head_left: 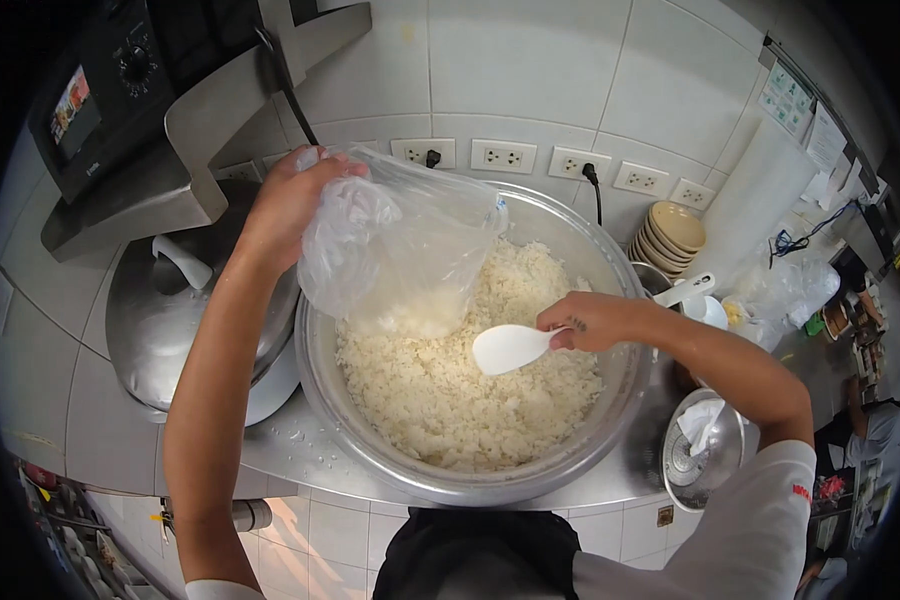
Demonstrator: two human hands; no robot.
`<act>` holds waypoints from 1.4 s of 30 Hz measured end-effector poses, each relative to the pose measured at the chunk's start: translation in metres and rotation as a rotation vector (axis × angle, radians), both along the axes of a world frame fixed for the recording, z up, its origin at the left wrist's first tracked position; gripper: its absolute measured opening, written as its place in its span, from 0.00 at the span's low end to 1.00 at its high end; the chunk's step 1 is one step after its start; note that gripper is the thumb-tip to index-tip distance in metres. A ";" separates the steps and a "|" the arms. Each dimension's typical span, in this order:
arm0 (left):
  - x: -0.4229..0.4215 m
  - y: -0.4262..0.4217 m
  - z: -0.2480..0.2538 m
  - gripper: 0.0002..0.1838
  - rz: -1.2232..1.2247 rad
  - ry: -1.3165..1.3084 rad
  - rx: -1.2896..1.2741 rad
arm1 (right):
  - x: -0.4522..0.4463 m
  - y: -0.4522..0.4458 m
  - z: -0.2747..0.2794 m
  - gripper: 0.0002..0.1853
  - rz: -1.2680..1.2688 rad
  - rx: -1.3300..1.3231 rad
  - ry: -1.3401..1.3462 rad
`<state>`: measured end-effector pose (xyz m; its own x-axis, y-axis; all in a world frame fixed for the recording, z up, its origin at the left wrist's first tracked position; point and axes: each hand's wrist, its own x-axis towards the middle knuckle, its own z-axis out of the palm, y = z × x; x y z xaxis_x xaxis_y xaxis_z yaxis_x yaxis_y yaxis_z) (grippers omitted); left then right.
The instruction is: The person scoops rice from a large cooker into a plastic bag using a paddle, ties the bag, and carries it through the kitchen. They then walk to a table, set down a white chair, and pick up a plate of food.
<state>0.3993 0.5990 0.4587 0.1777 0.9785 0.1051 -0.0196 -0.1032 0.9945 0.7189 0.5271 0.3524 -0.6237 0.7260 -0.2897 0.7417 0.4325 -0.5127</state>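
Observation:
A wide metal pot (336,430) stands in front of me, filled with cooked white rice (460,415). My left hand (295,205) is closed around the gathered part of a clear plastic bag (395,240), at the pot's upper left. The bag hangs over the rice, with some pale rice visible through its lower part. My right hand (585,320) grips the handle of a white rice paddle (510,350). Its blade is over the rice, just right of the bag; I cannot tell whether it touches the grains.
A lidded metal pot (180,310) stands at left, below a microwave (95,110) on a steel shelf. Stacked bowls (675,235), a colander (705,450) and a plastic roll (760,195) are at right. Wall sockets (503,156) line the tiles. Other people are at far right.

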 end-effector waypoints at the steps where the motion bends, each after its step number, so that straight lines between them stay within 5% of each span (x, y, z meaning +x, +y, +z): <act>1: 0.001 -0.001 0.000 0.12 -0.011 -0.011 0.002 | -0.007 -0.005 0.001 0.08 0.036 0.100 -0.032; 4: 0.000 -0.002 0.000 0.11 -0.024 -0.006 0.011 | -0.025 -0.017 0.008 0.09 -0.036 0.097 -0.278; 17: -0.003 -0.006 -0.004 0.10 -0.026 -0.029 0.015 | -0.045 -0.017 -0.025 0.17 0.042 -0.212 -0.126; 22: -0.006 -0.006 -0.004 0.11 -0.055 -0.018 0.016 | -0.055 -0.009 -0.045 0.20 -0.022 -0.573 -0.085; 25: -0.005 -0.008 -0.004 0.12 -0.062 -0.026 0.000 | -0.066 -0.012 -0.050 0.20 0.210 -0.269 -0.002; 42: -0.011 -0.013 -0.004 0.17 -0.038 0.006 -0.015 | -0.071 -0.024 -0.042 0.15 0.264 -0.354 0.173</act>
